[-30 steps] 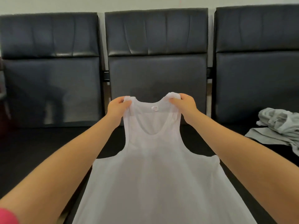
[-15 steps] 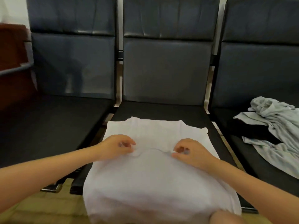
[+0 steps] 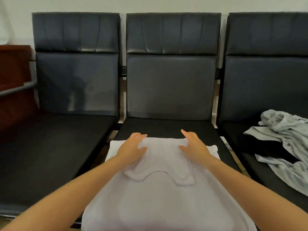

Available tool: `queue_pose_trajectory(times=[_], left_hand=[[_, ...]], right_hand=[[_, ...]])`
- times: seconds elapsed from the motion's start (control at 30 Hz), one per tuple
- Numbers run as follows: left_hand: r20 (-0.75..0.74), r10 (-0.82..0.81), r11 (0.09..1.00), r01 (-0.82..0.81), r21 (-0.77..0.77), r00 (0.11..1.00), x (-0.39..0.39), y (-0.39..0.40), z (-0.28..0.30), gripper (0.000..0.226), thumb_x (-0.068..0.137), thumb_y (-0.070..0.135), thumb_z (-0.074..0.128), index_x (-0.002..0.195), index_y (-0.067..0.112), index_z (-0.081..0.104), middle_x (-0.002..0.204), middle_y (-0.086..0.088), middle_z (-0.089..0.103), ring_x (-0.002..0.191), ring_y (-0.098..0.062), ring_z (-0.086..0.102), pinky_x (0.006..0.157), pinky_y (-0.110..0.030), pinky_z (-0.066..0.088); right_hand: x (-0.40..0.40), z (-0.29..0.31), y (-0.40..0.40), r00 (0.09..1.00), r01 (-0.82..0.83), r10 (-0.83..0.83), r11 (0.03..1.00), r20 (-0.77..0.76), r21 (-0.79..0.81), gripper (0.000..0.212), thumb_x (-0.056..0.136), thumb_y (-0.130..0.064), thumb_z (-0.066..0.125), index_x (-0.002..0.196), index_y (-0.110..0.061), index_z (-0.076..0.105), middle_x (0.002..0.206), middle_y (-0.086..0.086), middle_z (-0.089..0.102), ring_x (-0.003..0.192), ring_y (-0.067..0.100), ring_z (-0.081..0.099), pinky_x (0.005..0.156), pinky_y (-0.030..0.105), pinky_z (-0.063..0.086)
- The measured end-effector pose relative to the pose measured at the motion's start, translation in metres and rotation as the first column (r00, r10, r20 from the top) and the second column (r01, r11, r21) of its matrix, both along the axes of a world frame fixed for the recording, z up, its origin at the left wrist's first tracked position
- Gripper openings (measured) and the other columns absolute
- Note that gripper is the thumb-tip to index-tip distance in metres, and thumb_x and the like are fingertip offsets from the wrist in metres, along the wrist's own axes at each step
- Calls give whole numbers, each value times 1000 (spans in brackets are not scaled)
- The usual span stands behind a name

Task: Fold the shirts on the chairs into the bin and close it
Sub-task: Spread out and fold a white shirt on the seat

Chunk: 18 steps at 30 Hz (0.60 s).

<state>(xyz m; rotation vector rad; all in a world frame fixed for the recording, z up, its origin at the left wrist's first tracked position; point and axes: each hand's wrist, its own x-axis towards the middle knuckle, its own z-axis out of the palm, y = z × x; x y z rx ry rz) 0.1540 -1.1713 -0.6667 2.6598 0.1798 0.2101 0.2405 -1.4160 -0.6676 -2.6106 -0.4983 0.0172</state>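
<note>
A white sleeveless shirt (image 3: 160,197) lies on the seat of the middle black chair (image 3: 170,87), its top part folded back toward me so the neckline and straps rest on the body. My left hand (image 3: 131,149) lies flat on the fold's left side, fingers spread. At the right side of the fold my right hand (image 3: 194,147) rests on the cloth, fingers straight and pointing away. The shirt's lower part hangs over the seat's front edge toward me. No bin is in view.
A crumpled light grey shirt (image 3: 286,147) lies over something black (image 3: 266,147) on the right chair's seat. The left chair (image 3: 55,147) has a bare seat. A reddish wooden piece (image 3: 13,84) and a grey rail (image 3: 18,89) stand at far left.
A second ago I held the shirt up by its straps. I laid it on the seat and folded the top down. Both hands have let go of the straps and moved forward, flat on the fold.
</note>
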Motion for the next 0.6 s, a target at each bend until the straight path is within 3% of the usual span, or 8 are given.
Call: queue_pose_trajectory(times=[0.1,0.27,0.43,0.6], left_hand=[[-7,60,995,-59,82,998,15,6,-16,58,96,40,51,149,34,28,154,5,28,135,-16,40,104,-29,39],[53,7,995,-12,103,999,38,18,-24,33,98,34,49,131,30,53,132,4,48,111,-14,53,92,-22,41],[115,-18,996,9,84,993,71,27,-27,30,98,27,51,127,24,56,122,-1,50,109,-17,51,95,-25,40],[167,68,994,-82,78,983,122,42,-20,28,98,22,52,124,18,59,123,-6,46,112,-24,50,95,-26,37]], right_hand=[[11,-12,0,999,-37,36,996,-9,-82,54,95,-35,56,146,-29,37,142,-2,41,113,14,52,92,24,43],[30,-21,1,998,-57,55,998,41,39,18,96,-28,55,112,-27,62,110,-7,55,97,12,57,81,19,36],[62,-16,15,997,-34,29,997,72,64,17,98,-23,51,106,-19,65,108,-1,54,96,17,57,82,21,38],[111,-15,37,992,60,-69,995,110,81,20,98,-17,46,102,-15,66,109,6,55,92,25,59,78,27,41]])
